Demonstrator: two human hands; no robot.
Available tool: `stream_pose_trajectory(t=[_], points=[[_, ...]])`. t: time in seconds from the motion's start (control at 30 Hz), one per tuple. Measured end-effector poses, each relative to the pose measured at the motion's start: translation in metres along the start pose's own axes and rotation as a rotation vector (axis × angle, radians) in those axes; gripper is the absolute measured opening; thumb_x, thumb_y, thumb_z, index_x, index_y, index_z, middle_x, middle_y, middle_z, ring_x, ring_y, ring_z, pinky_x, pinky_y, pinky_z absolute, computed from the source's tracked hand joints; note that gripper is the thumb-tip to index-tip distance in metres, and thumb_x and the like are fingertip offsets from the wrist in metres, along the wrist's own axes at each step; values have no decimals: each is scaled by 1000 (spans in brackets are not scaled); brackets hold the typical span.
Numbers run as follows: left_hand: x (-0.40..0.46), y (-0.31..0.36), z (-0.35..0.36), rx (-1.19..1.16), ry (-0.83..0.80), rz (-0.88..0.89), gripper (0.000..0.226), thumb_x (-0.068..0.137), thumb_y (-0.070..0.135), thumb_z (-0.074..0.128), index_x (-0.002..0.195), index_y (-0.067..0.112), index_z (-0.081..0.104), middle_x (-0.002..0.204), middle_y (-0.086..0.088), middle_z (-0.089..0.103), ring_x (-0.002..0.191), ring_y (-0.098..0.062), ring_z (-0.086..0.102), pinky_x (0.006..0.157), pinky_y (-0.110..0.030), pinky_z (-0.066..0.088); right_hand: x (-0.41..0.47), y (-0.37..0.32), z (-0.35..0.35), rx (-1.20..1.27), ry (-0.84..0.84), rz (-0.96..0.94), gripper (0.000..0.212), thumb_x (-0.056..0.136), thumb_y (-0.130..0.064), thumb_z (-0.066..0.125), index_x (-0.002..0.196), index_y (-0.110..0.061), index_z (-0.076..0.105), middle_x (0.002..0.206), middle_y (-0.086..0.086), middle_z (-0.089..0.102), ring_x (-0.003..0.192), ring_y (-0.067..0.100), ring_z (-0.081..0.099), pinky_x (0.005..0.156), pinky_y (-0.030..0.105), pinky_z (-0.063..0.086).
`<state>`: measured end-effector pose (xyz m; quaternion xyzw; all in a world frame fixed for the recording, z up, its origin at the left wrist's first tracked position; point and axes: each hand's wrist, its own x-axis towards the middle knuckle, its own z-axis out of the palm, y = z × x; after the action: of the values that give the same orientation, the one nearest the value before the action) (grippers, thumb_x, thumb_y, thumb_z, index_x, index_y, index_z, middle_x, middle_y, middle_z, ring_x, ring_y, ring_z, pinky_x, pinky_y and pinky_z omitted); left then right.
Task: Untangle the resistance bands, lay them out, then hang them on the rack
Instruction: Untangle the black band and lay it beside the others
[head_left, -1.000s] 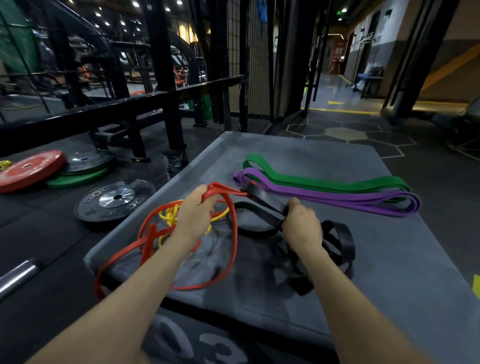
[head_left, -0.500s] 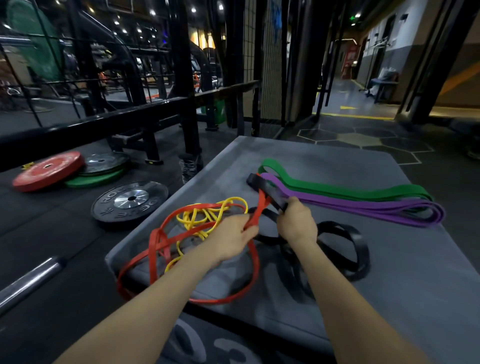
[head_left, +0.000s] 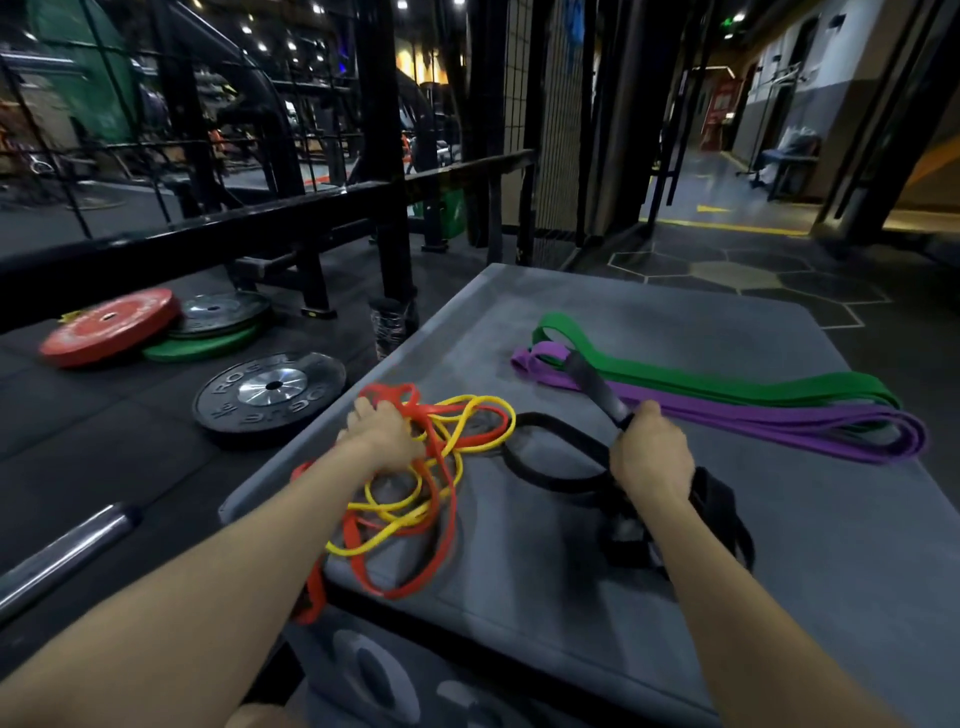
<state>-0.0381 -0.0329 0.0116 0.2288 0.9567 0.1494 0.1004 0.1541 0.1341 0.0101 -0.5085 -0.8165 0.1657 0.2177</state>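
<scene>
On the grey padded box (head_left: 649, 322) lie several resistance bands. My left hand (head_left: 382, 434) grips the red band (head_left: 441, 551) near the box's left edge, where it is tangled with the thin yellow band (head_left: 467, 415). My right hand (head_left: 652, 457) grips the wide black band (head_left: 550, 475), holding one end up and forward; the rest coils under my wrist. The green band (head_left: 727, 382) and purple band (head_left: 753, 426) lie stretched side by side at the far right. The black band's raised end crosses over the purple band's left loop.
Weight plates lie on the dark floor to the left: a black plate (head_left: 270, 392), a red plate (head_left: 109, 327) and a green plate (head_left: 202, 345). A steel barbell end (head_left: 62, 553) is at lower left. A black rack rail (head_left: 260, 223) and uprights stand behind.
My left hand has pulled the red and yellow bands left, apart from the black band. My right hand has lifted the black band's end forward over the purple band.
</scene>
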Motion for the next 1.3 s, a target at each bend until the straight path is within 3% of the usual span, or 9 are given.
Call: stream_pose_trajectory(t=[0.1,0.17,0.23,0.33,0.47,0.63,0.83,1.1,1.3], points=[[2,1,4,-19,-16,-9,71,77,52,64,129,7,44,138,-19,32,129,-35,36,105,-40,33,0,0,3,-27,-40,-19,22,89,-4,45,111,0,45,112,20,58,107,37,52,83,43,44],[1,3,0,-10,21,98,37,82,51,58,89,15,59,113,-16,56,104,-31,55,84,-38,46,1,1,3,-25,-54,-18,23,89,-4,45,111,0,45,113,20,58,108,37,51,84,43,44],[-6,8,-6,46,52,193,37,87,48,54,71,14,55,83,-8,60,87,-29,60,66,-33,43,0,2,2,-11,-51,-27,21,89,-4,45,110,0,45,112,20,58,107,37,51,83,42,44],[-16,15,-8,77,116,215,38,87,49,55,84,12,60,87,-7,58,94,-31,61,69,-35,43,-6,5,0,-6,-34,-68,19,92,-10,45,107,0,46,110,20,59,106,37,51,80,40,43],[-31,6,3,205,185,117,57,85,59,50,120,13,49,128,-9,47,122,-30,47,94,-44,40,-13,9,-2,-35,-32,-129,25,92,-21,51,106,-1,47,111,18,60,106,36,52,81,41,43],[-50,5,7,123,462,237,57,77,44,69,112,8,43,117,-11,46,112,-31,49,90,-40,41,-15,6,-1,-69,-93,-177,38,87,-25,60,119,-7,47,125,13,53,117,34,44,91,41,40],[-64,58,41,-160,128,697,72,68,29,78,129,13,44,130,-7,41,121,-26,45,101,-37,38,-17,5,-8,25,-156,-233,53,81,-26,70,127,-13,46,131,9,49,122,30,39,100,36,34],[-70,87,56,-234,129,669,31,89,38,57,112,17,60,110,-9,66,104,-27,60,80,-35,46,-34,33,-59,58,-406,-385,77,72,-25,78,139,-20,39,136,5,32,128,25,26,104,29,28],[-85,85,59,-181,43,563,23,85,33,64,100,15,60,99,-10,66,98,-29,61,78,-36,48,-41,72,-78,-424,-15,-436,55,80,-34,66,129,-14,49,130,6,42,121,29,34,101,35,30]])
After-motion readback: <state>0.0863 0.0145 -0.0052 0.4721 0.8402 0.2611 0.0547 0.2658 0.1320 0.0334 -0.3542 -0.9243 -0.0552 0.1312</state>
